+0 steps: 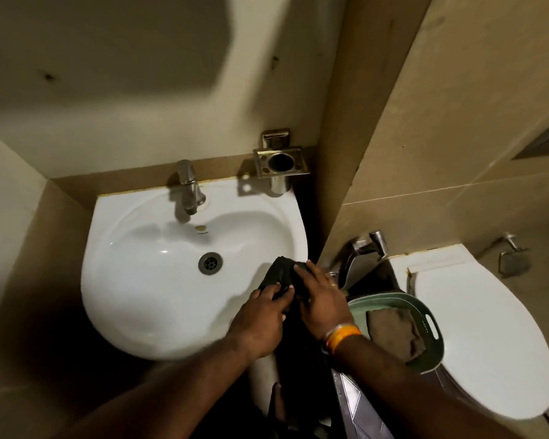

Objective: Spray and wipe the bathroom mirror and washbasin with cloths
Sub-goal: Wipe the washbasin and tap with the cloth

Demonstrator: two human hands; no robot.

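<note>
Right now both your hands grip the dark cloth at the near right rim of the washbasin: left hand pinching its near edge, right hand closed over the far fold. It looks soft, light and floppy, so bunch it into a firm pad before wiping the slick white bowl
</note>
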